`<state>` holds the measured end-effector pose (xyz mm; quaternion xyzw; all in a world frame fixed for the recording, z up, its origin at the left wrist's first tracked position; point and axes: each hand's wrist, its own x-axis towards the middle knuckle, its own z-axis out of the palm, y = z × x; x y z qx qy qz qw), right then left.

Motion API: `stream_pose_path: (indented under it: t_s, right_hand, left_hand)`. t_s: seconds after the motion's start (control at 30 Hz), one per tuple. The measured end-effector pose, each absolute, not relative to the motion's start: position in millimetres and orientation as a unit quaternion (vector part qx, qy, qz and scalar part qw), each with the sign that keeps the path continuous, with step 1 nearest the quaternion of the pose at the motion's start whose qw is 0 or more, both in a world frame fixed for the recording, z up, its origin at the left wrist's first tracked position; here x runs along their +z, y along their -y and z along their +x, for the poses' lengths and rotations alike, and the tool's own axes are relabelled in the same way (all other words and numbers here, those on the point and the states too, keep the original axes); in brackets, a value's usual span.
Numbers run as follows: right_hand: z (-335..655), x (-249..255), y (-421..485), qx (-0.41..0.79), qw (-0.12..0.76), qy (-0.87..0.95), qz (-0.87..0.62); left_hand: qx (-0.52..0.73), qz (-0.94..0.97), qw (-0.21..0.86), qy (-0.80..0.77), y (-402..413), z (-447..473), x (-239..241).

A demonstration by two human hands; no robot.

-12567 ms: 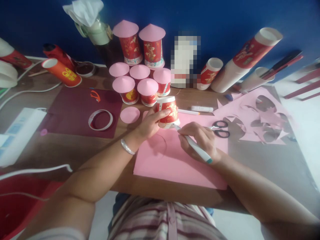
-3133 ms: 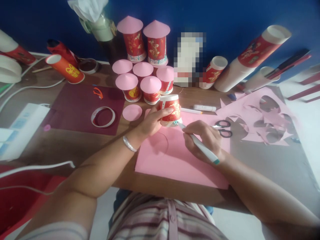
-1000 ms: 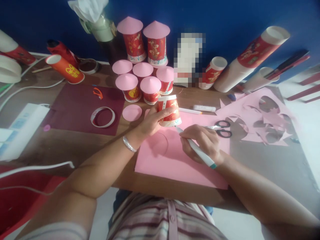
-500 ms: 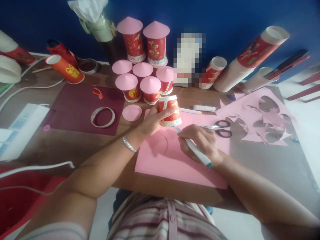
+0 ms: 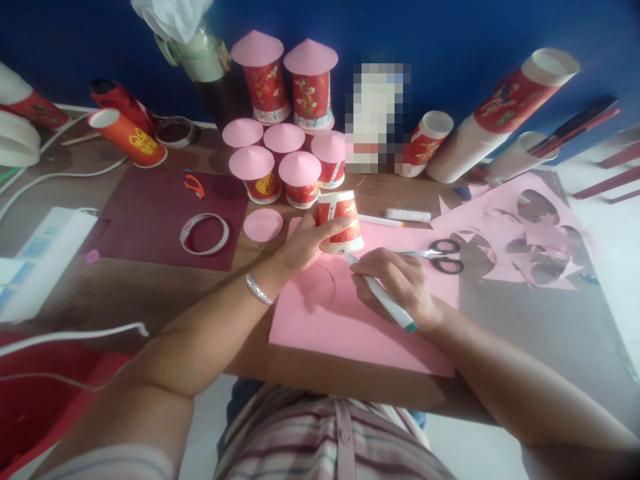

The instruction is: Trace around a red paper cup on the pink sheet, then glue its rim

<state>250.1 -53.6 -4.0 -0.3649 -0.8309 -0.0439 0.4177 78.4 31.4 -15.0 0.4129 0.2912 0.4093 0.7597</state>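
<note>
My left hand [image 5: 300,245] is wrapped round an upturned red paper cup [image 5: 339,223], pressing it onto a pink paper sheet [image 5: 350,313]. My right hand [image 5: 397,283] grips a white pen with a green end [image 5: 387,301]; its tip touches the paper at the cup's lower rim. A faint drawn circle [image 5: 315,287] shows on the sheet just left of the pen. A silver bracelet is on my left wrist.
Several red cups with pink cone lids [image 5: 280,167] stand behind. A loose pink disc [image 5: 263,225], tape ring [image 5: 204,233] and maroon sheet [image 5: 150,220] lie left. Scissors [image 5: 440,255] and cut pink scraps [image 5: 520,233] lie right. Cup stacks [image 5: 500,113] lean on the blue wall.
My right hand and pen have slid leftward along the cup's near rim. The cup and my left hand stay nearly in place.
</note>
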Motion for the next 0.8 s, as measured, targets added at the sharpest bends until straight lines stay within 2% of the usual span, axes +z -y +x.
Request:
stream_pose_path:
  t_s: [0.8]
  right_hand:
    - [251.3, 1.1, 52.5, -0.048, 0.423, 0.822, -0.377]
  left_hand:
    - [0.412, 0.404, 0.764, -0.290, -34.0, 78.7, -17.3]
